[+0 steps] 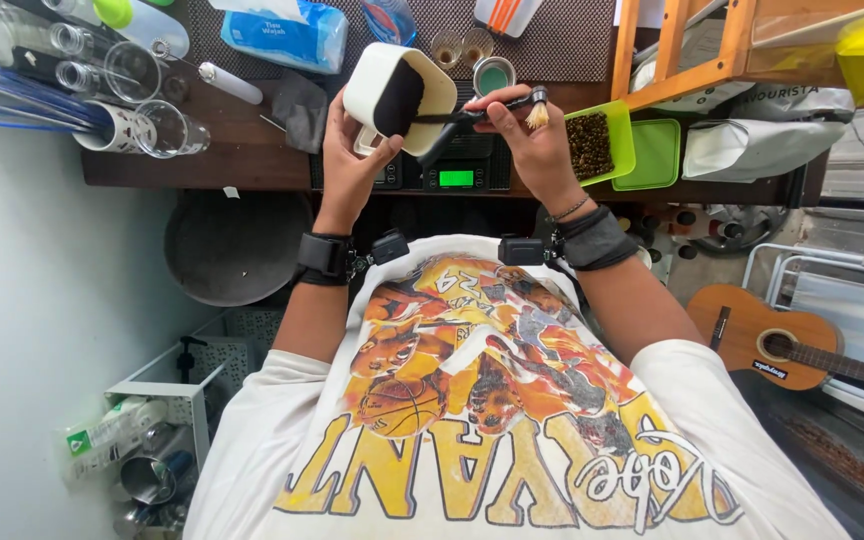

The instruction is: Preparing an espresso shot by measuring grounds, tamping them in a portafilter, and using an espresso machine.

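Cream container, tipped on its side with a dark inside, sits gripped in the left hand above the surface. The right hand pinches a black brush whose handle end reaches into the opening. Just right of that hand, a green tub holds dark beans; a digital scale lies below both hands, glasses far left.

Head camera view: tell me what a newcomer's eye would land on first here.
First, the two hands at top centre: the left hand holds up a cream container with a dark inside, while the right hand holds a small black brush whose handle end pokes into its opening. Right of them on the dark wooden table sits a bright green tray of dark beans, and a guitar lies at lower right.
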